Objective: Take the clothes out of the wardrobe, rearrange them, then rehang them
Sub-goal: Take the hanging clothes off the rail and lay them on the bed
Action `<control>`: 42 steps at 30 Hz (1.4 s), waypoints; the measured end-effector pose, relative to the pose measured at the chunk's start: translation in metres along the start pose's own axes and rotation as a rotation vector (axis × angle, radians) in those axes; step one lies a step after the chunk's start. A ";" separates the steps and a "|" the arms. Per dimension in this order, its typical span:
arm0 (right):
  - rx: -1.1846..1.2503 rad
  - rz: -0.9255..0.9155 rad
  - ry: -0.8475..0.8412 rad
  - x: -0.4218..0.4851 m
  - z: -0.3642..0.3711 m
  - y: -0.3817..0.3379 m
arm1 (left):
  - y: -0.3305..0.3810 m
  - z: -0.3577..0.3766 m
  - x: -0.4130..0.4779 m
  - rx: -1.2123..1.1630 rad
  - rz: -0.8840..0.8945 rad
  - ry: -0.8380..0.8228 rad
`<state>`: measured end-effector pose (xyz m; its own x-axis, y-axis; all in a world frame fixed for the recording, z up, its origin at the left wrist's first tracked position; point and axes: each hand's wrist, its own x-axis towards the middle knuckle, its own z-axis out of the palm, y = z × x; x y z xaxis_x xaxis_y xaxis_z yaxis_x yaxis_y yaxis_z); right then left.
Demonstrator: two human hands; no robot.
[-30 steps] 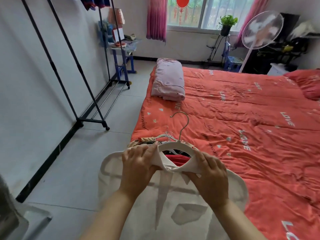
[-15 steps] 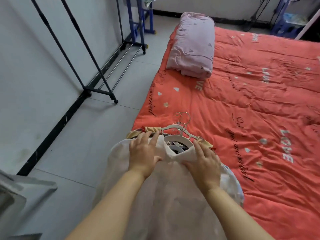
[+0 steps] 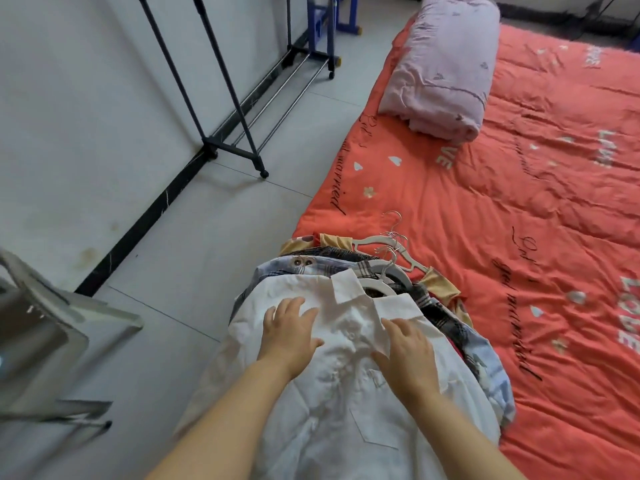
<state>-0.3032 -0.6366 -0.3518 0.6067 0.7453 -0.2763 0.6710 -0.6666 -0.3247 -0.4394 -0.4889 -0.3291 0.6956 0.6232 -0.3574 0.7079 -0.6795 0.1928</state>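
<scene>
A white collared shirt [image 3: 346, 393] on a white hanger [image 3: 375, 284] lies on top of a pile of hung clothes [image 3: 446, 327] at the near corner of the bed. My left hand [image 3: 289, 332] rests flat on the shirt's left chest with fingers spread. My right hand [image 3: 407, 348] presses flat on the right chest, just below the collar. Under the shirt show plaid, blue and yellow garments, with several metal hanger hooks [image 3: 393, 237] sticking out toward the bed's middle.
An orange quilt [image 3: 519, 202] covers the bed, with a rolled pink blanket [image 3: 446, 67] at the far end. A black clothes rack [image 3: 221, 109] stands along the left wall on the grey tiled floor. A grey chair [image 3: 45, 341] is at the left edge.
The white shirt was held up by its hanger, then laid down onto the pile. Both hands let go of the hanger and now lie flat on the shirt. The camera tilted downward.
</scene>
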 end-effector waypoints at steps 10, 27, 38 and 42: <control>-0.175 -0.366 -0.042 -0.047 -0.058 -0.142 | -0.083 -0.082 -0.133 -0.025 -0.230 0.197; -0.457 -1.241 -0.305 -0.414 0.002 -0.504 | -0.261 -0.066 -0.699 -0.193 -1.042 0.376; -0.529 -1.911 -0.451 -0.716 0.096 -0.649 | -0.255 0.018 -1.020 -0.276 -1.677 0.524; -0.515 -2.142 -0.478 -0.808 0.129 -0.690 | -0.255 0.046 -1.095 -0.316 -1.866 0.521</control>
<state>-1.3114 -0.7780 -0.0213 -0.9938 0.0375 -0.1048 0.0561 0.9818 -0.1812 -1.3866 -1.0159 -0.0288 -0.9007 0.4337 -0.0261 0.4289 0.8970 0.1069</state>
